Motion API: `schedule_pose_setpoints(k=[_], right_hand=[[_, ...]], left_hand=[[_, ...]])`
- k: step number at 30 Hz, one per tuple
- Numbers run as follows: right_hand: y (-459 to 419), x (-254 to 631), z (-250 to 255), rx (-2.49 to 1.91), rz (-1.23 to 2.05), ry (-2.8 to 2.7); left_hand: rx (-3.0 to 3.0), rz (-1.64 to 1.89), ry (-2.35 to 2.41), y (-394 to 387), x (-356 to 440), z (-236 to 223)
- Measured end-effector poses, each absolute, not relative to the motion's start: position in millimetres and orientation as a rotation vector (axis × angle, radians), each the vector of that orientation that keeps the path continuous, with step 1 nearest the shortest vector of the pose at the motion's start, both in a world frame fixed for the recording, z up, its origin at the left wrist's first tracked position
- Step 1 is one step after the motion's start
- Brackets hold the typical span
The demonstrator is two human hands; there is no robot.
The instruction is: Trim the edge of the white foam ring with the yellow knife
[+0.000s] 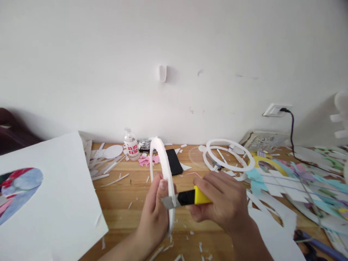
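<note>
My left hand point(154, 214) is closed round a white foam ring point(163, 159), holding it upright on edge above the wooden table point(122, 195); the thumb presses on its rim. My right hand point(221, 201) grips a yellow and black utility knife point(187, 198). Its metal blade points left and touches the ring's edge just beside my left thumb.
A large white foam sheet point(59, 203) with an oval hole lies at the left. Behind the ring are a black phone point(174, 162), a small bottle point(131, 145) and pink scraps. White rings point(230, 155) and coloured paper cut-outs point(288, 181) cover the right side. A cable point(292, 130) runs from a wall socket.
</note>
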State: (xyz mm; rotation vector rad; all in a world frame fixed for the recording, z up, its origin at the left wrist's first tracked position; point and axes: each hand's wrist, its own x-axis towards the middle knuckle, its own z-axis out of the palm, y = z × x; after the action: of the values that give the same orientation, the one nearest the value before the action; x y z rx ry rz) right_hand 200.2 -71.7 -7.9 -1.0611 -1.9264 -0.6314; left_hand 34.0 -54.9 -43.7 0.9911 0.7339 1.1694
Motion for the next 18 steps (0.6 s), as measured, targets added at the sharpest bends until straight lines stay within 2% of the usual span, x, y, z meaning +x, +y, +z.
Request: schedule_pose_setpoints(k=[13, 18], right_hand=[[-69, 206, -9, -1.054, -0.652, -1.89], [-70, 202, -9, -1.072, -0.615, -1.88]], left_hand=[[1.031, 1.125, 0.677, -54, 34, -53], [1.071, 0.95, 0.646, -51, 29, -39]])
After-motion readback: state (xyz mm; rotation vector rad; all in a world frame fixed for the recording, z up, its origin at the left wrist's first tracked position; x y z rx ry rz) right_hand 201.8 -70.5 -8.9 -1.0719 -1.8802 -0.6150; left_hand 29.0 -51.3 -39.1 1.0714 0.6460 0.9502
